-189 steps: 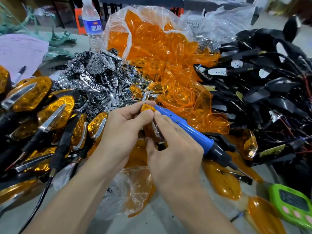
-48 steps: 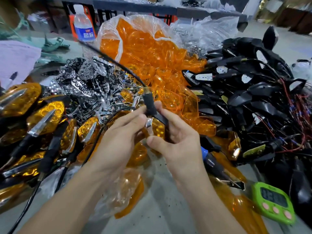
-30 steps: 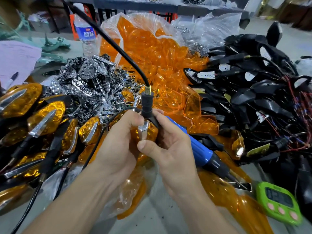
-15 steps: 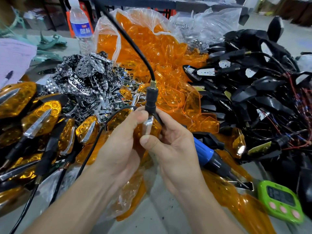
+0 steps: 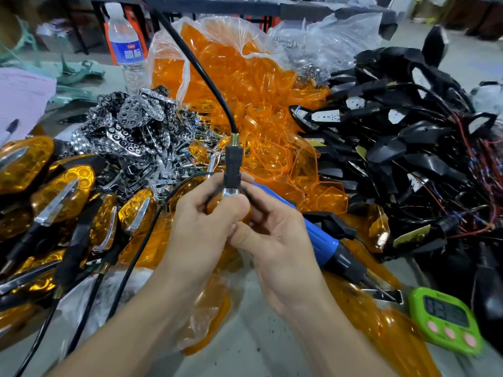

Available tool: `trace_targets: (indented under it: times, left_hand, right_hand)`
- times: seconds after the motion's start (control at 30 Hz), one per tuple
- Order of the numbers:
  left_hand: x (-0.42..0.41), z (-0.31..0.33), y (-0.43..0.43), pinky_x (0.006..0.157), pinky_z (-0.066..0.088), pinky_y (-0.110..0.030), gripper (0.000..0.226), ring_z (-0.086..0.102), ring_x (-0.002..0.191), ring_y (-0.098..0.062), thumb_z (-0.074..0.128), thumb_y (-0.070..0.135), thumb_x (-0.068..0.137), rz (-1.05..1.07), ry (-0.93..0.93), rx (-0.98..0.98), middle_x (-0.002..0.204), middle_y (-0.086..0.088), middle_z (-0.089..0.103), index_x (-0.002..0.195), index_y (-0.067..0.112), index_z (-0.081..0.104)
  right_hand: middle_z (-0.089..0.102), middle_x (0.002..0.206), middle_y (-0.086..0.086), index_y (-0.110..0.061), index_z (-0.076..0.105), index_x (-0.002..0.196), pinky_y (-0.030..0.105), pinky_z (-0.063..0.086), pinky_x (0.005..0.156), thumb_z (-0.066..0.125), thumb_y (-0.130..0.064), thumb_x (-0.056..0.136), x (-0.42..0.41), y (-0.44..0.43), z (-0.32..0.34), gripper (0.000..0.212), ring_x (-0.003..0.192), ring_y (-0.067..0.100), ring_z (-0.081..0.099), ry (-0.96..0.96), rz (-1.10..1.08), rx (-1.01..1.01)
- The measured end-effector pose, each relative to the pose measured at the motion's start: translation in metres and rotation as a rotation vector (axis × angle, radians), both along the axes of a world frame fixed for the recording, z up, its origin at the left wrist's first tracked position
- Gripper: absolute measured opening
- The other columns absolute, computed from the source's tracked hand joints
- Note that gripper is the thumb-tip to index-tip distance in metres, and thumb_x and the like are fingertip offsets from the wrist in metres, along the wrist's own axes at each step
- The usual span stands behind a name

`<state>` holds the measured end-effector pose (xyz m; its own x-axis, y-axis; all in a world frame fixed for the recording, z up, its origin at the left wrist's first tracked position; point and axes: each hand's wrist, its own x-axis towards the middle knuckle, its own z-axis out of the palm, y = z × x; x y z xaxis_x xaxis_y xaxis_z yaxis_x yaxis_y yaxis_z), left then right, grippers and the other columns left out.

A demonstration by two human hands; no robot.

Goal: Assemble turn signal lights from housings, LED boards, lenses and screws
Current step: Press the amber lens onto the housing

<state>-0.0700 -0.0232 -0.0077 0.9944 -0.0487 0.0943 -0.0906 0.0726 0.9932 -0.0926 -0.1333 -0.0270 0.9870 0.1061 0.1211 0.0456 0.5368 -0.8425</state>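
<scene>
Both hands hold one turn signal light (image 5: pixel 232 170) in front of me, its black stem upright and its black cable running up and out of view. My left hand (image 5: pixel 201 227) grips the amber-lensed body, thumb across the front. My right hand (image 5: pixel 275 240) grips the same light from the right, fingers at the base of the stem. Most of the body is hidden by my fingers. A blue electric screwdriver (image 5: pixel 324 246) lies behind my right hand, tip pointing to the lower right.
Finished amber lights (image 5: pixel 62 197) are piled at the left, chrome reflectors (image 5: pixel 130 126) behind them. An open bag of amber lenses (image 5: pixel 245 77) sits in the middle, black wired housings (image 5: pixel 408 159) at the right. A green timer (image 5: pixel 446 319) lies near the front right, a water bottle (image 5: pixel 126 50) at the back.
The right hand has let go of the blue screwdriver, which now lies on the pile. The light has been turned stem-up between both hands and has barely moved in the last half second.
</scene>
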Motion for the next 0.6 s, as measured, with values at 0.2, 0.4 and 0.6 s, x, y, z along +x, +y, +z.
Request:
trace_targets:
  times: [0.2,0.4,0.6]
  left_hand:
    - [-0.005,0.009,-0.001,0.100,0.052,-0.064,0.014,0.064,0.111,-0.054,0.066,0.005,0.094,0.056,0.023,0.006,0.115,-0.034,0.069,0.108,0.004,0.070]
    - [-0.006,0.009,0.003,0.081,0.057,-0.029,0.038,0.068,0.080,-0.008,0.057,-0.006,0.098,-0.009,-0.028,0.040,0.083,-0.004,0.079,0.084,0.024,0.075]
    - [-0.001,0.008,0.003,0.078,0.054,-0.010,0.041,0.071,0.089,0.010,0.064,0.025,0.078,-0.113,-0.089,0.031,0.088,0.031,0.075,0.081,0.064,0.075]
  right_hand:
    - [0.068,0.133,0.024,0.003,0.057,0.140,0.051,0.050,0.111,0.070,0.013,0.084,0.001,0.000,0.000,0.058,0.128,0.038,0.063,0.009,-0.025,-0.074]
    - [0.073,0.127,0.012,-0.007,0.063,0.136,0.040,0.054,0.104,0.073,0.008,0.083,0.002,-0.002,0.001,0.056,0.123,0.026,0.067,0.009,-0.030,-0.119]
    - [0.078,0.104,0.008,-0.011,0.073,0.121,0.033,0.061,0.085,0.080,-0.004,0.077,0.002,-0.015,0.014,0.045,0.097,0.028,0.074,0.004,-0.126,-0.166]
